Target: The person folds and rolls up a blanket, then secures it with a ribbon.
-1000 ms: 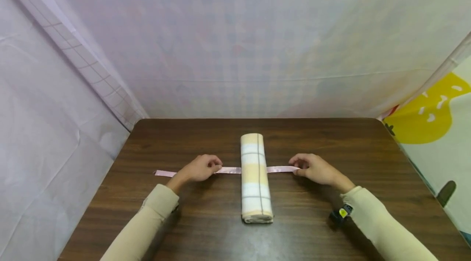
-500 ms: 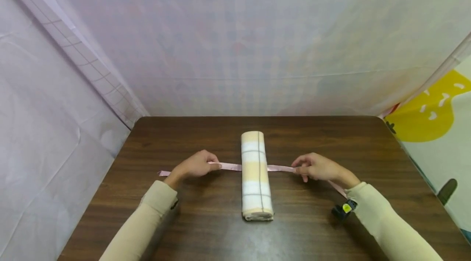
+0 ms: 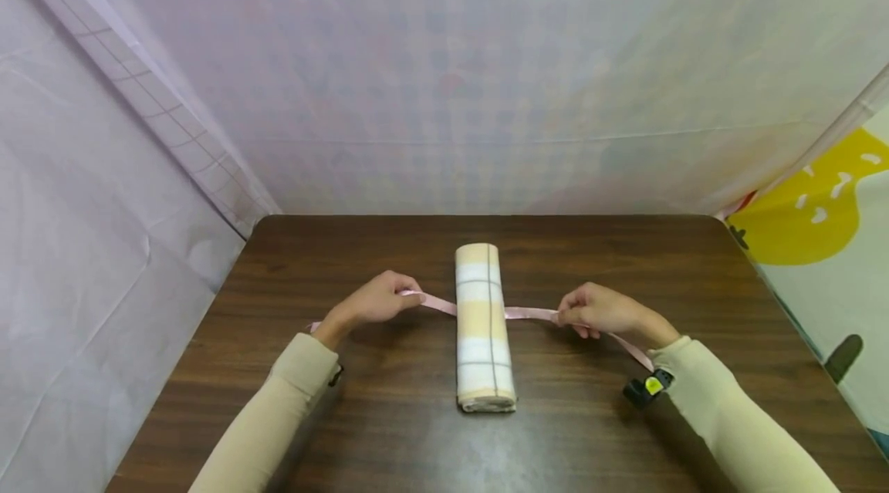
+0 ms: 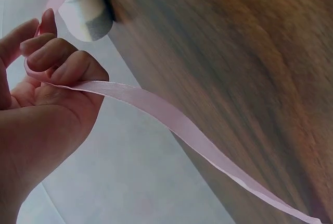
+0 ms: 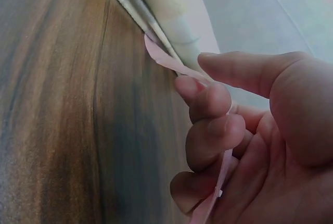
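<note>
A folded, rolled cloth (image 3: 482,327) with yellow and white bands and thin grey lines lies lengthwise on the table. Under its middle passes a pink satin ribbon (image 3: 531,313), coming out on both sides. My left hand (image 3: 378,298) pinches the ribbon on the left, raised a little, with the fingers curled around it. In the left wrist view the loose tail of the ribbon (image 4: 177,122) trails from the palm toward the table. On the other side my right hand (image 3: 603,309) pinches the ribbon, and its tail runs under the wrist. The stretch beneath the cloth is hidden.
The dark wooden table (image 3: 389,431) spans the lower view. Pale curtains (image 3: 444,92) hang behind it and at the left. A white sheet with a yellow print (image 3: 812,223) is at the right.
My left hand has risen and moved slightly away from me, lifting the ribbon off the table. My right hand has taken more of the ribbon into its fingers, its tail now showing by the wrist.
</note>
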